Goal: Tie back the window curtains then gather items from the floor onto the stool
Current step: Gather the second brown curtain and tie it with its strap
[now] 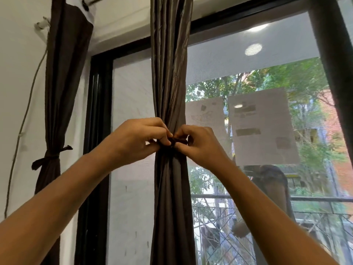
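Where satiny curtain cinches, hands pinch dark fabric tie.

Dark window frame holds pane bearing two pale sheets stuck flat, side by side, slightly apart: small sheet left, large sheet right. White wall at left carries thin cable running down, clipped partway, beside tied curtain. Before pane hangs second curtain, bunched.

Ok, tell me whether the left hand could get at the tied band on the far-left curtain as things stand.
Probably yes. Nothing blocks the way from the left hand to that band; only window frame lies between. But the hand is pinching the middle curtain's tie and would have to let go first.
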Motion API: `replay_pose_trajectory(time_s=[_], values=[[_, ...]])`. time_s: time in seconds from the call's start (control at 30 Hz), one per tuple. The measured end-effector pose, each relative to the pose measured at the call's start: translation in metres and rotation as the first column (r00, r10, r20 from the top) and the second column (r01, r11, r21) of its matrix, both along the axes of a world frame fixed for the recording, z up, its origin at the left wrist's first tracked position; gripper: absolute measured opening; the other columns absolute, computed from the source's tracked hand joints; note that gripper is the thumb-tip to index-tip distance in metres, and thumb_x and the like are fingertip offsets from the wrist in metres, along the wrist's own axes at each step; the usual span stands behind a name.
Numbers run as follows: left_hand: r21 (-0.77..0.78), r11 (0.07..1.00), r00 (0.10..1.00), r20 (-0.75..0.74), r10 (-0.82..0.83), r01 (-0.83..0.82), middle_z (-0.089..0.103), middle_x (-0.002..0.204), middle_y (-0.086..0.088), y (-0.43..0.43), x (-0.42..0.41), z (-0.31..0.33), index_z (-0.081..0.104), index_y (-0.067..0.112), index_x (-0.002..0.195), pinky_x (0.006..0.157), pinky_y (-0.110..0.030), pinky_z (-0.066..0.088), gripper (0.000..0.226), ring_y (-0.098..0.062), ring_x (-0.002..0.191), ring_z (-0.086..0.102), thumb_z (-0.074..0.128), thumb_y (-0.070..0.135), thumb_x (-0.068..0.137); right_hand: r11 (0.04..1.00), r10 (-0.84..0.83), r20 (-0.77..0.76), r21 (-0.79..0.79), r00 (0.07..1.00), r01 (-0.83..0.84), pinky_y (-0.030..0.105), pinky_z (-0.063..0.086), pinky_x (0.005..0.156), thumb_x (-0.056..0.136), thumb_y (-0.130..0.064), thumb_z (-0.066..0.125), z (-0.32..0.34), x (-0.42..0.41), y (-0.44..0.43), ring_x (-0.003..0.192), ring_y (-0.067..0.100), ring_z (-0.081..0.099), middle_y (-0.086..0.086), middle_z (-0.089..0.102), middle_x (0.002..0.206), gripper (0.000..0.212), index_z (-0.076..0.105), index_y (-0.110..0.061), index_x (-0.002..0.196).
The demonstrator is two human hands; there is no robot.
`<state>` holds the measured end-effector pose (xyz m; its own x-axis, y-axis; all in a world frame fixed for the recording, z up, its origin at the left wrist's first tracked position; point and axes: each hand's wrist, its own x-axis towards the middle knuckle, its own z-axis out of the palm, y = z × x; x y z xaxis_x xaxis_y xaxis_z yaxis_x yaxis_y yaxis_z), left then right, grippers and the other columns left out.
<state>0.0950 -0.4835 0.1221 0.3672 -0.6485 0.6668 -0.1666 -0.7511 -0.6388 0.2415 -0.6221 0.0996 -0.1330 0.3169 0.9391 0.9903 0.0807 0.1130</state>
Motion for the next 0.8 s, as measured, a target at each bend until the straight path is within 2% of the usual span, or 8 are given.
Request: replay_pose_trajectory(time_s=[0.13,0.27,0.33,0.4,0.53,0.6,0.67,0.8], values=[[0.280,0.955,0.969,0.244,0.029,-0.099,0.065,0.084,-0.015,0.009,0.007,-0.005,0.060,0.005,0.094,0.048,-0.035,0.052,0.007,-0.024,0.069,0.062,0.059,0.011,0.089,0.965,0.056,-0.281,-0.232,0.958,-0.124,0.016,0.041,0.047,0.082,-0.013,0.065,0.016,-0.009,-0.003,0.047,0.002,0.048,-0.012,0.051,0.046,0.025,0.060,-0.020,0.058],[0.359,0.922,0.934,0.356,0.004,-0.141,0.066,0.083,-0.016,0.014,0.011,-0.007,0.051,0.007,0.095,0.042,-0.034,0.050,0.011,-0.028,0.070,0.063,0.060,0.004,0.089,0.791,0.143,-0.621,-0.396,0.771,-0.466,0.021,0.040,0.051,0.090,-0.019,0.056,0.027,-0.011,-0.019,0.064,0.009,0.047,-0.006,0.055,0.068,0.021,0.066,-0.010,0.074],[0.371,0.920,0.923,0.385,-0.026,-0.129,0.066,0.083,-0.017,0.014,0.013,-0.007,0.051,0.006,0.094,0.043,-0.034,0.051,0.016,-0.029,0.071,0.064,0.063,0.001,0.085,0.738,0.182,-0.740,-0.332,0.647,-0.587,0.022,0.039,0.052,0.092,-0.029,0.051,0.030,-0.010,-0.022,0.066,0.011,0.046,-0.002,0.053,0.080,0.023,0.063,-0.016,0.077],[0.371,0.923,0.917,0.395,-0.055,-0.104,0.067,0.084,-0.018,0.013,0.017,-0.007,0.052,0.006,0.094,0.045,-0.035,0.052,0.017,-0.030,0.073,0.066,0.065,-0.001,0.084,0.792,0.173,-0.776,-0.257,0.607,-0.553,0.019,0.038,0.049,0.091,-0.035,0.054,0.029,-0.011,-0.018,0.063,0.010,0.045,0.001,0.052,0.083,0.023,0.065,-0.017,0.081],[0.312,0.947,0.922,0.383,-0.053,-0.075,0.069,0.090,-0.019,0.013,0.020,-0.008,0.059,0.003,0.093,0.053,-0.038,0.055,0.006,-0.032,0.081,0.067,0.063,0.003,0.089,0.820,0.334,-0.812,0.000,0.479,-0.572,0.015,0.033,0.042,0.086,-0.023,0.064,0.017,-0.013,-0.009,0.060,0.008,0.042,0.000,0.054,0.079,0.011,0.069,-0.015,0.080],[0.202,0.979,0.925,0.376,-0.056,-0.022,0.068,0.094,-0.020,0.015,0.024,-0.009,0.067,0.000,0.086,0.062,-0.039,0.057,0.009,-0.031,0.085,0.067,0.063,0.007,0.090,0.844,0.393,-0.768,0.083,0.505,-0.530,0.015,0.033,0.043,0.086,-0.020,0.065,0.012,-0.011,-0.009,0.057,0.005,0.042,-0.006,0.054,0.066,0.012,0.067,-0.017,0.074],[0.050,0.997,0.923,0.378,-0.076,0.061,0.067,0.096,-0.019,0.017,0.028,-0.010,0.071,0.000,0.083,0.075,-0.034,0.055,0.015,-0.028,0.091,0.065,0.065,0.013,0.088,0.899,0.382,-0.688,0.120,0.618,-0.422,0.017,0.035,0.047,0.087,-0.022,0.064,0.008,-0.012,-0.008,0.055,0.004,0.044,-0.010,0.053,0.056,0.015,0.066,-0.018,0.072],[-0.235,0.939,0.909,0.392,-0.145,0.251,0.064,0.098,-0.007,0.010,0.034,-0.019,0.072,0.009,0.083,0.083,-0.023,0.047,0.015,-0.020,0.099,0.057,0.069,0.023,0.079,0.912,0.410,-0.614,0.254,0.675,-0.323,0.021,0.037,0.048,0.088,-0.023,0.065,0.008,-0.014,-0.001,0.059,0.007,0.047,-0.006,0.054,0.063,0.019,0.062,-0.021,0.069]])
